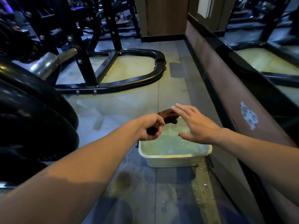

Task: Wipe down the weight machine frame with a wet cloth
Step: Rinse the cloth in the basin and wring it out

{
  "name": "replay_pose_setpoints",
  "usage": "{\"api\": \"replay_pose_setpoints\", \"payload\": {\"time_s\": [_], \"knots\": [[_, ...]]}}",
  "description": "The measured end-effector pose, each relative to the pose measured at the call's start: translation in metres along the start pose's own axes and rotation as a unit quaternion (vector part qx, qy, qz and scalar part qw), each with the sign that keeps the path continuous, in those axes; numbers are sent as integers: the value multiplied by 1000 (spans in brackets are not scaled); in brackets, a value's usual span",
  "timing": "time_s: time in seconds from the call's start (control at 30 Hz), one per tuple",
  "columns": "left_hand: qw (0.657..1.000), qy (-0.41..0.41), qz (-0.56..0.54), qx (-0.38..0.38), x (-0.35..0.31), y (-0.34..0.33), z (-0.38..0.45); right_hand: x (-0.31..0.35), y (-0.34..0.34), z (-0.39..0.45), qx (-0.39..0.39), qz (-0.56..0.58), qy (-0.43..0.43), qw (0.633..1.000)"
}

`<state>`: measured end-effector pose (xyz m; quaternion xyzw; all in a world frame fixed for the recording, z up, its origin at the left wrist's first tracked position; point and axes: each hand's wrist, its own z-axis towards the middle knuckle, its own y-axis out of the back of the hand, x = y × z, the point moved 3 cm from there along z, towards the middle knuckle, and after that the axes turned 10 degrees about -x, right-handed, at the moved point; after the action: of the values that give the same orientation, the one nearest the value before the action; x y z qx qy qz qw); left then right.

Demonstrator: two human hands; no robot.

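Two hands over the basin (174,156)
Left hand (149,126) grips the twisted cloth (168,116), long axis pointing up-right; right hand (196,125), fingers spread, hovers beside its free end.

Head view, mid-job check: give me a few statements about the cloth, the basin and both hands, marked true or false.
1. The left hand grips the brown cloth. True.
2. The right hand also grips the cloth. False: its fingers are spread open and hold nothing.
3. The white basin holds water. True.
4. The basin sits on a bench. False: it sits on the floor.
5. The cloth is pressed against the machine frame. False: it is held above the basin.
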<state>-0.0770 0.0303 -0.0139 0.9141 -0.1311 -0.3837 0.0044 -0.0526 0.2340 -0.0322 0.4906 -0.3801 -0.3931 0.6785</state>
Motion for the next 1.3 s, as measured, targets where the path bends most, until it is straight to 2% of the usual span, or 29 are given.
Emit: {"api": "replay_pose_setpoints", "payload": {"time_s": [0.1, 0.23, 0.3, 0.37, 0.47, 0.53, 0.57, 0.63, 0.7, 0.8, 0.9, 0.97, 1.03, 1.13, 1.23, 1.3], "knots": [[990, 43, -85, 107, -1, -6, -14, 18, 0, 5, -50, -44, 56, 996], [959, 45, -86, 265, -1, -13, -33, 37, 13, 17, -197, 78, 48, 976], [947, 44, -72, 310, 0, -9, -36, 42, 21, 21, -214, 132, 33, 967], [947, 34, -48, 317, 3, -6, -38, 46, 23, 24, -202, 152, 41, 967], [968, -5, 19, 248, 7, -7, -37, 41, 20, 29, -150, 116, 48, 981], [977, -70, 108, 168, 7, -10, -32, 36, 19, 31, -98, 48, 34, 993], [971, -115, 172, 119, 5, -11, -28, 34, 19, 32, -65, 16, 21, 998], [923, -217, 317, 11, 0, -11, -19, 37, 18, 35, 0, -27, -14, 1000], [841, -298, 441, -92, -4, -10, -14, 43, 16, 41, 40, -32, -63, 997], [740, -362, 540, -171, -8, -9, -16, 48, 13, 44, 75, 24, -130, 988], [649, -421, 604, -193, -10, -6, -16, 50, 6, 43, 98, 104, -197, 970], [615, -442, 627, -183, -10, -3, -15, 50, -2, 41, 124, 158, -221, 954], [610, -453, 630, -161, -5, -5, -12, 46, -10, 34, 134, 194, -227, 945], [611, -491, 607, -131, 10, -9, -3, 38, -20, 25, 118, 181, -185, 959], [604, -517, 592, -136, 14, -8, 0, 34, -21, 23, 106, 161, -139, 971], [602, -508, 599, -147, 7, -5, 1, 31, -16, 26, 103, 173, -150, 968]]}}
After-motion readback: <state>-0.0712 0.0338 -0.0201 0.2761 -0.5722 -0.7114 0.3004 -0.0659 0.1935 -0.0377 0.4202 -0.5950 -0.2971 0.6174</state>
